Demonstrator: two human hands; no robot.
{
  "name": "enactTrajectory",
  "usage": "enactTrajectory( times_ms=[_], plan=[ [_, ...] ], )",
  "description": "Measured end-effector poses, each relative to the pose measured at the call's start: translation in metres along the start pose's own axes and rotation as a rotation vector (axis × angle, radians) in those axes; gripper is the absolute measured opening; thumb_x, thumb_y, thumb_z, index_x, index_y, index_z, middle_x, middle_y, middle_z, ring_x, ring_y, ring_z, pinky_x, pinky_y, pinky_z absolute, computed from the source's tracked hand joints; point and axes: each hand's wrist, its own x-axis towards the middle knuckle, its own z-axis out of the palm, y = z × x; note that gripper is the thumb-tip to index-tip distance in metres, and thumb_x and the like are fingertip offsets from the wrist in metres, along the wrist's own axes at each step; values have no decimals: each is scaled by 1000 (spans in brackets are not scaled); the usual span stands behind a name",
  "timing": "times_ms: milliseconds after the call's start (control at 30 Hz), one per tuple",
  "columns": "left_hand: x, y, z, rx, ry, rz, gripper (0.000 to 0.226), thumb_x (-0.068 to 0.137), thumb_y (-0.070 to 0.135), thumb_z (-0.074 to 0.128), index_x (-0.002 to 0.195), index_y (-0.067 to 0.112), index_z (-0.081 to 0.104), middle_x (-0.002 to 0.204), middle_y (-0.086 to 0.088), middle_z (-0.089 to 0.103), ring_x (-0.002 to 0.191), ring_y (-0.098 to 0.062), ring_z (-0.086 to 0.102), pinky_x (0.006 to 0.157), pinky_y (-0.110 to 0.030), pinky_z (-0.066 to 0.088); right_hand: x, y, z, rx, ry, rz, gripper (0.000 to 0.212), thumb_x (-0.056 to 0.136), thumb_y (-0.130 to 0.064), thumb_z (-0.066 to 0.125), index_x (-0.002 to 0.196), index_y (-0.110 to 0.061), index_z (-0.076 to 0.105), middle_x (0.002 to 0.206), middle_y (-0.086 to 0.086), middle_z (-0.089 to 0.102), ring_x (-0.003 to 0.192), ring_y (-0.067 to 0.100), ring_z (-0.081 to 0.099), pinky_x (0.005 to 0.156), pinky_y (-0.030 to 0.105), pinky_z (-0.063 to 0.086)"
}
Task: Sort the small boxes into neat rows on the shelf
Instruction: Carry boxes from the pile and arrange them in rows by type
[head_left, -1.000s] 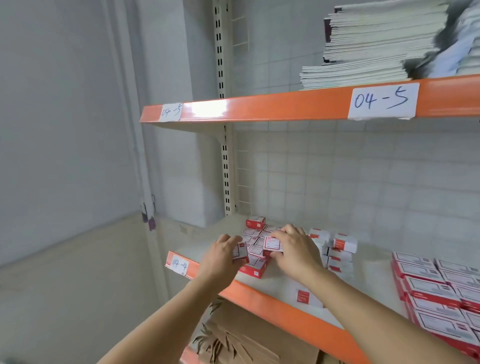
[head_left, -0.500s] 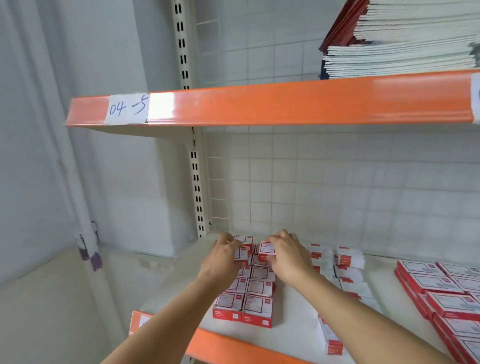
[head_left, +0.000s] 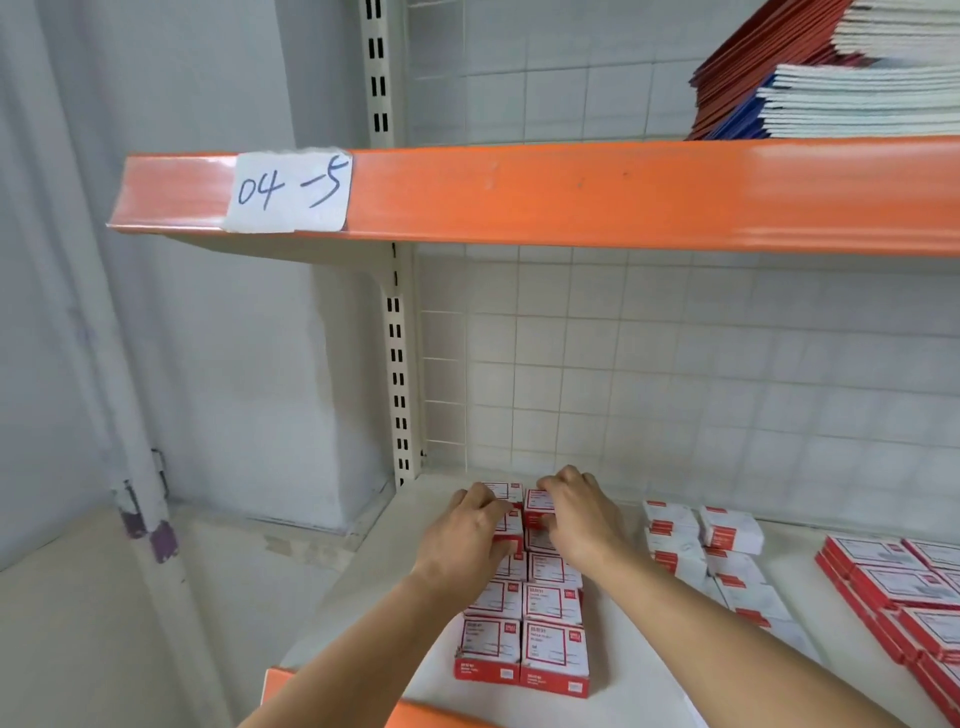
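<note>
Where the white shelf (head_left: 363, 597) begins: small red-and-white boxes (head_left: 522, 631) in two neat columns running back. Farther in, left hand (head_left: 462, 540) and right hand (head_left: 582, 519), fingers curled, gripping rear boxes. Beyond, wire grid (head_left: 623, 374).

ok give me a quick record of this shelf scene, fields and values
place: lower shelf under an orange shelf edge
label: paper tag reading 04-5
small boxes: two neat columns, red and white
left hand: fingers on the far boxes of the left column
right hand: fingers on the far boxes of the right column
upper shelf: stacked notebooks
</note>
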Motion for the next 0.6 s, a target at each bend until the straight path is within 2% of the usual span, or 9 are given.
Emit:
enactTrajectory(
  times_ms=[200,400,600],
  plan=[
    [2,0,3,-14,29,38,45,93,29,53,137,26,45,131,10,42,126,-10,34,89,-26,45,4,2,2,39,-6,0,51,91,-11,53,139,-20,41,137,0,44,125,19,41,90,33,47],
    [4,8,6,-13,82,70,47,92,46,47,136,28,45,133,11,43,127,-9,34,94,-24,39,-5,12,-10,39,47,2,48,95,-24,50,142,-21,37,142,-3,43,130,17,38,89,33,45],
    [12,36,9,-22,27,149,55,90,55,46,139,30,39,136,9,41,128,-13,33,99,-30,38,-36,35,-34,-20,89,42,47,96,-31,48,140,-21,38,141,-4,43,130,18,37,90,33,44]
  ],
)
